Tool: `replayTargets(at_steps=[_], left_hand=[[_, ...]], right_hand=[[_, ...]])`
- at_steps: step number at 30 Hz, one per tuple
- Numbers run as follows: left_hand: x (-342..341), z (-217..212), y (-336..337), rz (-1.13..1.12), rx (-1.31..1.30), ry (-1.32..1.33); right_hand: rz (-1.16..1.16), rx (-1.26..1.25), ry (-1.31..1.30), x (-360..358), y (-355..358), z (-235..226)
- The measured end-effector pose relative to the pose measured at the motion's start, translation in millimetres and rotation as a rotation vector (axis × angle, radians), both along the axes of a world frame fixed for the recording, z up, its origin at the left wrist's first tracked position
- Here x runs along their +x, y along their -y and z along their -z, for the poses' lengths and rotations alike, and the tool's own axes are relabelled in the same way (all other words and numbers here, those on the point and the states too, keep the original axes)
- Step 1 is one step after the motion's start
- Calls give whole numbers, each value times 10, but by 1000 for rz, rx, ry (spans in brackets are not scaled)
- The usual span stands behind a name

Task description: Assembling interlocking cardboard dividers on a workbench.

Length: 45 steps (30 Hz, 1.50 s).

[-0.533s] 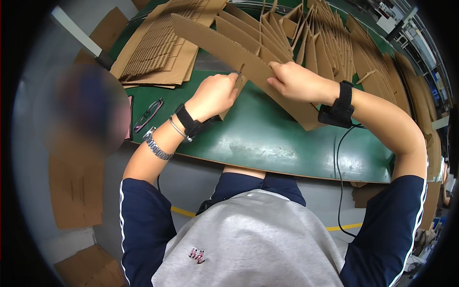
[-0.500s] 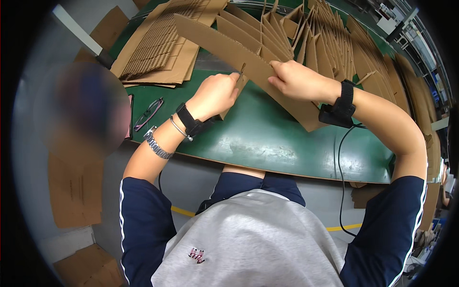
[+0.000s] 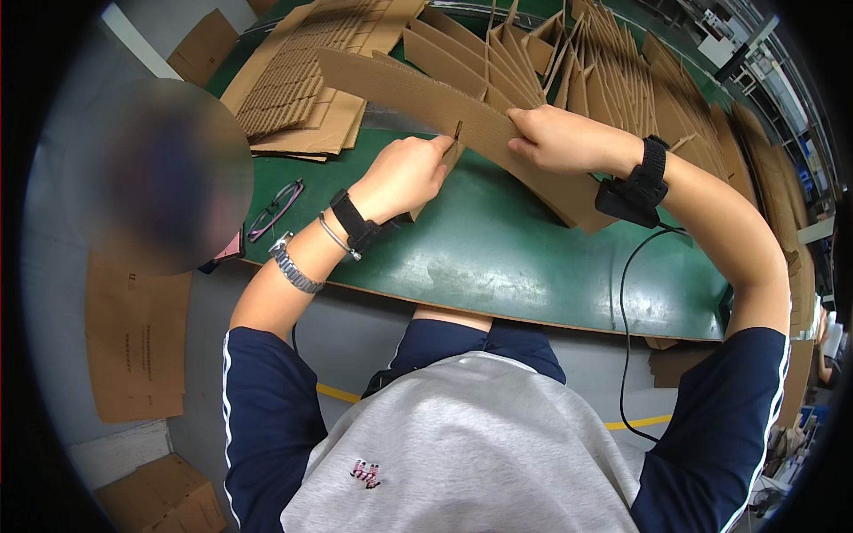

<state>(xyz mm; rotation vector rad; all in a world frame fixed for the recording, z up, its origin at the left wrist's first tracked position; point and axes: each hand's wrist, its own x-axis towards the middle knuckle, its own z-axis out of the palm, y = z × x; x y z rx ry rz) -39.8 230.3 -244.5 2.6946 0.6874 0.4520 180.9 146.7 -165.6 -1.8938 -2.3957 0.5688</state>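
Compared with half a second earlier, little has shifted. Left hand (image 3: 404,173) pinches a small cardboard piece (image 3: 447,158) at a slot in the long cardboard strip (image 3: 462,111); right hand (image 3: 560,140) grips the strip's upper edge. Bare green tabletop (image 3: 498,249) lies below; cardboard stacks (image 3: 302,89) crowd the far side.

Left hand (image 3: 404,173) curled, fingers pinched, right hand (image 3: 558,139) closed in a grip, both forearms reaching forward
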Motion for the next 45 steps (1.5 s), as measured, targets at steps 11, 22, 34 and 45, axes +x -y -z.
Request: replayTargets(at_steps=[11, 22, 34, 45], left_hand=[[9, 13, -43, 20, 23, -26], [-29, 57, -53, 58, 39, 15], [10, 81, -43, 124, 36, 26], [-62, 154, 25, 51, 46, -1]], right_hand=[[-90, -39, 45, -59, -50, 266], [-60, -68, 34, -99, -8, 317], [-70, -211, 189, -42, -146, 335], [-213, -422, 109, 26, -16, 182]])
